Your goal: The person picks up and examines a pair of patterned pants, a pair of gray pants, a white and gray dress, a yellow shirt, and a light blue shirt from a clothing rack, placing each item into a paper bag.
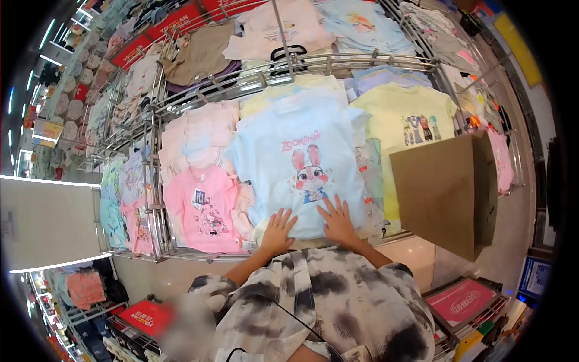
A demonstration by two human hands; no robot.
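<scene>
- A tiered chrome wire display rack (338,60) is seen filling the upper half of the head view, hung and stacked with folded children's T-shirts; its lowest shelf edge runs just above the hands.
- A pale blue cotton T-shirt printed with a pink-eared cartoon rabbit and pink lettering (298,166) is laid flat at the centre of the rack, print side up. It is spread almost smooth, with only the bottom hem, at 6 o'clock, covered by the hands. The smoothing is judged nearly finished; the shirt has not been lifted or taken from the pile.
- A plain brown paper carrier bag (449,193) is seen at 3 o'clock of the blue shirt, upright and well apart from both hands. Nothing can be seen inside it, and what holds it up cannot be told.
- A pale yellow T-shirt with small cartoon figures (407,117) lies at 2 o'clock, and a pink T-shirt with a cat print and a swing tag (205,208) at 8 o'clock; both are untouched.
- The right hand (338,222) is pressed palm-down on the hem of the blue shirt, its fingers spread wide and holding nothing.
- The left hand (278,232) is placed just beside it at 9 o'clock, likewise flat on the hem, fingers spread and gripping nothing.
</scene>
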